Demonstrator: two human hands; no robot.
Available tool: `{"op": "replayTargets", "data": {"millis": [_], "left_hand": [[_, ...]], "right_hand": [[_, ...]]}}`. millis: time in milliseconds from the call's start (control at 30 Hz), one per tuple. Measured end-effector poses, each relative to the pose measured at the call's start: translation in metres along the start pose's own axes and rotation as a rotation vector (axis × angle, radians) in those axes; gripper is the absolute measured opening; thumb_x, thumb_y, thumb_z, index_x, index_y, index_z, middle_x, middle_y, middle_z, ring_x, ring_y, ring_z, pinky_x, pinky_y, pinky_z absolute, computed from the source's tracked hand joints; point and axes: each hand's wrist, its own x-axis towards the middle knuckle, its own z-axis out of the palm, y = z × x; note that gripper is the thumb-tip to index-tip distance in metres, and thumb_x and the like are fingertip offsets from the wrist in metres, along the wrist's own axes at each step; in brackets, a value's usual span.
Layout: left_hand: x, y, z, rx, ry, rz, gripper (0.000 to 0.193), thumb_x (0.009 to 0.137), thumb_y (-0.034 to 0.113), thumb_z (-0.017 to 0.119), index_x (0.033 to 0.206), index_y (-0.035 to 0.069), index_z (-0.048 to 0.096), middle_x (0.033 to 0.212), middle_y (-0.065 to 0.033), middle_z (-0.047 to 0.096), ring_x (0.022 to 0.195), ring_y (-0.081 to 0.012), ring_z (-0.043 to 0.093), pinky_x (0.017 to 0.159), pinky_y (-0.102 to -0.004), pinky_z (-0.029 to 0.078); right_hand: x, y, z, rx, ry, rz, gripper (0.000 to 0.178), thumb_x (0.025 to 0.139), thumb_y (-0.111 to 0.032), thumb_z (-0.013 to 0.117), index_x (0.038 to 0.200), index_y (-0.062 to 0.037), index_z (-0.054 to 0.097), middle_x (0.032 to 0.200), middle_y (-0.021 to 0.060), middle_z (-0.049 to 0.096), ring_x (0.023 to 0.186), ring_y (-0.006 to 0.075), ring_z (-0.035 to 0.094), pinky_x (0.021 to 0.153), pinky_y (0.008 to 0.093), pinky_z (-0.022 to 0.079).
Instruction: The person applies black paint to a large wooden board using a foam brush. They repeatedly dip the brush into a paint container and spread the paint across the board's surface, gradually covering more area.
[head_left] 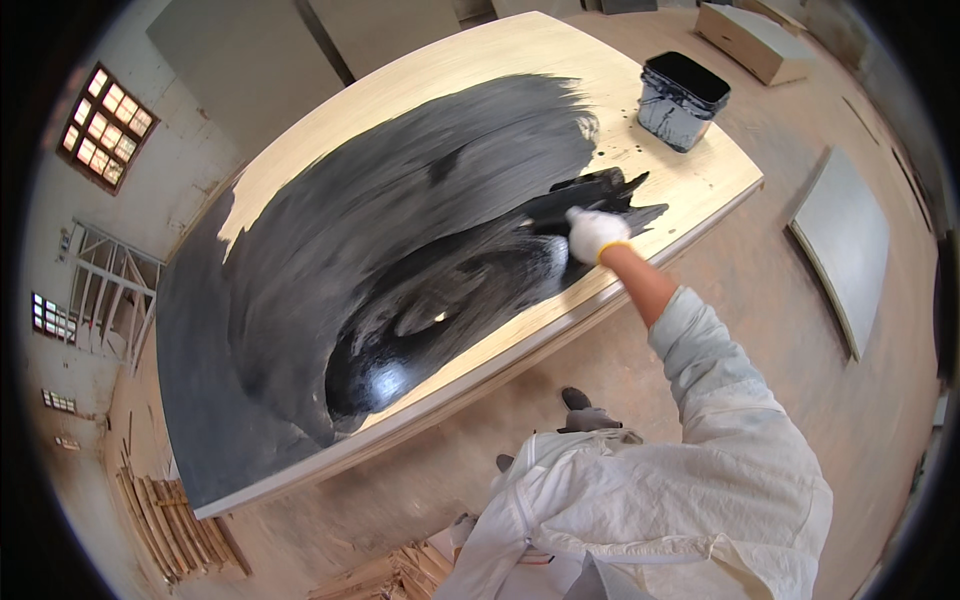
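Pale clothing [680, 500] fills the lower right. Right hand [598, 236] has fingers seemingly curled, hold unclear; left hand unseen. Upper-right bucket [676, 116] probably stands handy for reach.

No lettering, number or sign can be read, including on the smeared bucket [684, 112] by the board's [722, 160] right edge.

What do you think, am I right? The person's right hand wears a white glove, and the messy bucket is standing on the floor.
Not quite: the bucket stands on top of the pale board, as the head view shows. The right hand does wear a white glove.
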Motion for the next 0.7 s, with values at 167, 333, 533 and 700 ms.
{"op": "replayTargets", "data": {"millis": [167,333,533,700], "left_hand": [[-0.004,0.024,0.026,0.047,-0.014,0.021,0.044,0.095,0.016,0.066,0.131,-0.008,0.068,0.103,-0.0142,0.079,0.09,-0.0194,0.073,0.078,-0.033,0.057],[0.002,0.063,0.05,-0.002,0.001,0.05,0.048,0.096,0.017,0.066,0.137,-0.009,0.066,0.105,-0.0154,0.079,0.089,-0.0194,0.073,0.078,-0.0324,0.058],[-0.02,0.074,0.085,-0.07,0.043,0.006,0.052,0.098,0.019,0.067,0.142,-0.009,0.063,0.113,-0.0177,0.078,0.094,-0.0211,0.073,0.082,-0.0329,0.058],[-0.049,0.067,0.116,0.035,0.038,0.006,0.053,0.097,0.02,0.067,0.142,-0.008,0.063,0.116,-0.0189,0.077,0.1,-0.0224,0.072,0.086,-0.0339,0.057]], "right_hand": [[-0.025,0.0,-0.015,-0.068,-0.201,-0.239,0.055,0.098,-0.016,0.052,0.152,-0.017,0.058,0.137,0.0194,0.072,0.127,0.0398,0.069,0.104,0.0511,0.056],[0.042,0.098,-0.033,-0.021,-0.078,-0.013,0.05,0.102,-0.017,0.05,0.151,-0.0191,0.06,0.139,0.0156,0.071,0.129,0.0361,0.068,0.104,0.0491,0.056],[0.093,0.16,-0.052,-0.158,-0.096,-0.139,0.058,0.098,-0.015,0.053,0.154,-0.0296,0.058,0.136,0.0174,0.073,0.122,0.0348,0.072,0.1,0.0464,0.058],[0.159,0.199,-0.086,-0.247,-0.091,-0.203,0.063,0.097,-0.011,0.056,0.155,-0.035,0.057,0.137,0.0181,0.072,0.121,0.0349,0.072,0.096,0.0476,0.059]]}}
